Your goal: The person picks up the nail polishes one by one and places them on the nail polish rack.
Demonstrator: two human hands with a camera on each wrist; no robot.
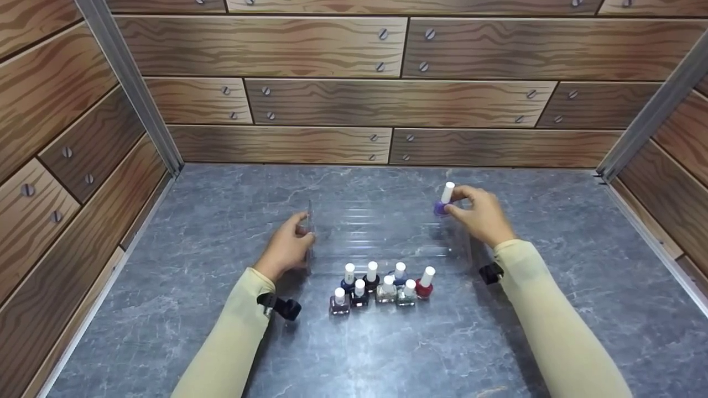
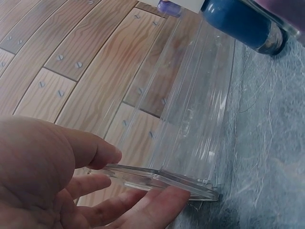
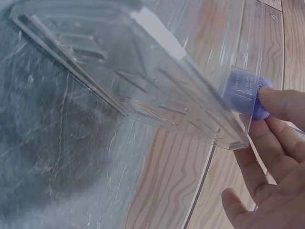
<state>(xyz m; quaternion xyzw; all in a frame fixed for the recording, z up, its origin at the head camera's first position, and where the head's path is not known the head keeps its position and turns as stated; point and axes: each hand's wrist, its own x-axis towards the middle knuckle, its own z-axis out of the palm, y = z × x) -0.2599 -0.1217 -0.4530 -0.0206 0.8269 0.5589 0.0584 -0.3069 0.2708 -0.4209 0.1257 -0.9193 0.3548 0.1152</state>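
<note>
A clear plastic tiered rack (image 1: 354,240) stands on the table in the head view. My left hand (image 1: 287,243) holds its left end panel (image 2: 162,177), thumb on one side and fingers on the other. At the rack's far right, my right hand (image 1: 482,215) pinches a purple nail polish bottle (image 1: 441,208) with a white cap, upright. The right wrist view shows the purple bottle (image 3: 244,93) through the clear plastic, between thumb and fingers. Whether its base touches a tier cannot be told.
In front of the rack several white-capped nail polish bottles stand close together, among them a red bottle (image 1: 424,288) and a dark blue bottle (image 2: 243,24). Wood-patterned walls (image 1: 332,102) enclose the grey marbled table (image 1: 221,193) at the back and sides.
</note>
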